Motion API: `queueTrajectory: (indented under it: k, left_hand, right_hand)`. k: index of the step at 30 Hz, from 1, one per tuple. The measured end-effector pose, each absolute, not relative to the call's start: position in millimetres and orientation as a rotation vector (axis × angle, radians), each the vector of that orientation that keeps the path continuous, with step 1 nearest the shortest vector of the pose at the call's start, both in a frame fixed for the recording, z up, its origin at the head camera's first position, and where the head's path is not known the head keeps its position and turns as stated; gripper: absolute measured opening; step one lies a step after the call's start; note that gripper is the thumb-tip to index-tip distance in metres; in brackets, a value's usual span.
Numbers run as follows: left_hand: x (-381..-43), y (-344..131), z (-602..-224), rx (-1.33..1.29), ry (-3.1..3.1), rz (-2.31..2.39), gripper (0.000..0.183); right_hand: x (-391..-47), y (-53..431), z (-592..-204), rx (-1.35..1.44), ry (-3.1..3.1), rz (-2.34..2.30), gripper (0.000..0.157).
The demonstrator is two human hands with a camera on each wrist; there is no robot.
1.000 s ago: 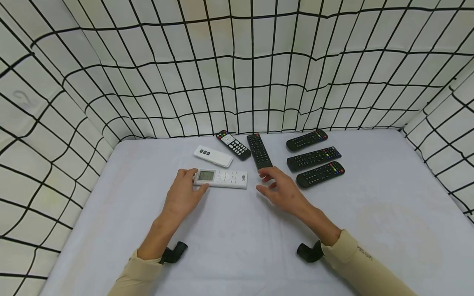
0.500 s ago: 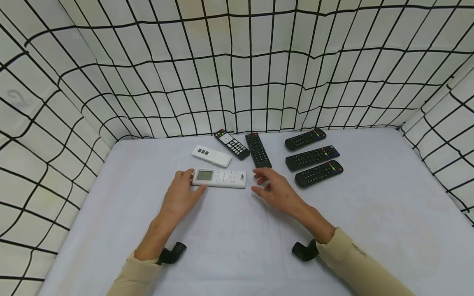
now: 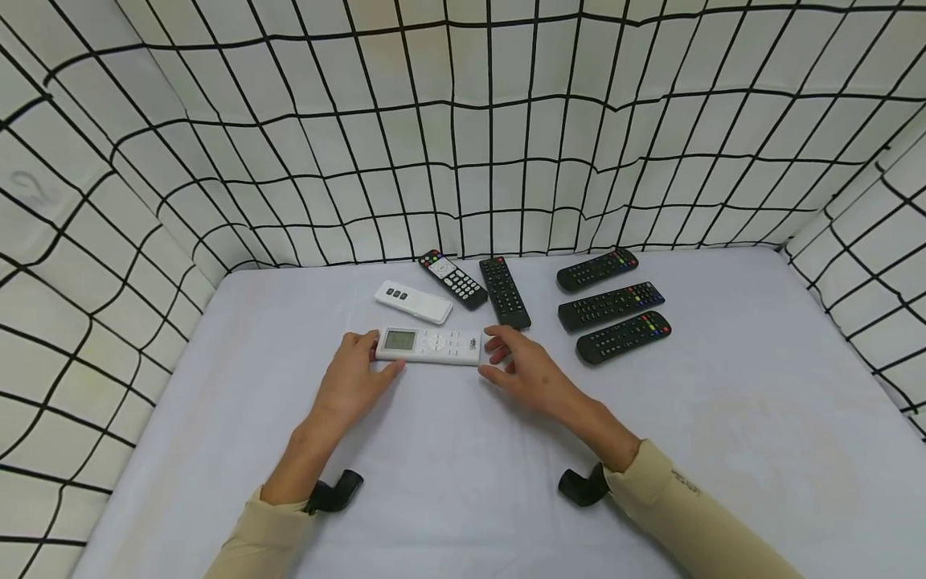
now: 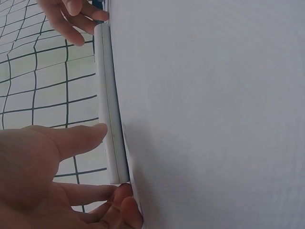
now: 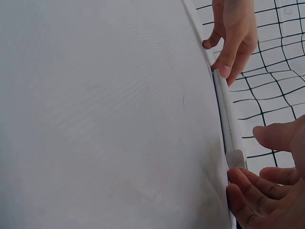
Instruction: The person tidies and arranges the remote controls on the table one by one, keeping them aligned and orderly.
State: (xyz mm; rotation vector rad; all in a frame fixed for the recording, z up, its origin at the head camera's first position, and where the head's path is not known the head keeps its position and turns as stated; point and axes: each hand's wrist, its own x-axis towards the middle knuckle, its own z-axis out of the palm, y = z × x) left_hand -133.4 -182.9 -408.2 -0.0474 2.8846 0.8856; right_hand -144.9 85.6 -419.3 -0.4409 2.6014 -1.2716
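Observation:
A white air-conditioner remote [image 3: 432, 345] with a small grey screen lies flat, its long side running left to right. My left hand [image 3: 352, 378] holds its left end, with the thumb at the near edge and fingers about the end. My right hand [image 3: 531, 374] is at the other end, fingers spread and bent. In the right wrist view, fingertips [image 5: 238, 177] appear to touch the remote's end [image 5: 233, 155], while the thumb stays apart. Just behind lies a smaller white remote [image 3: 414, 302].
A black remote with white keys [image 3: 453, 279] and a plain black remote [image 3: 504, 292] lie behind. At right, three black remotes [image 3: 611, 305] lie slanted in a stack of rows. Black netting [image 3: 492, 145] over white walls encloses the white-covered table [image 3: 463, 498].
My right hand has moved left, from the foot of the plain black remote to the right end of the white air-conditioner remote. The left hand has stayed at its end.

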Motion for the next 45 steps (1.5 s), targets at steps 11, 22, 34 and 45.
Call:
queueTrajectory:
  k: [11,22,34,45]
  left_hand:
    - [-135.2,-184.3,-410.3,-0.030,2.887,0.889,0.064]
    - [-134.6,-184.0,-411.8,-0.041,2.884,0.903,0.065]
    - [-131.3,-186.2,-415.0,-0.068,2.903,0.945,0.059]
    - [-133.5,-188.9,-415.3,-0.107,2.895,1.060,0.055]
  right_hand:
    - [-150.8,73.4,-416.9,-0.399,2.607,-1.236,0.066]
    - [-154.5,65.0,-414.1,-0.362,2.629,-1.184,0.069]
    - [-159.5,60.7,-422.7,-0.331,2.668,-1.156,0.069]
    - [-160.0,62.1,-418.8,-0.293,2.701,-1.112,0.063]
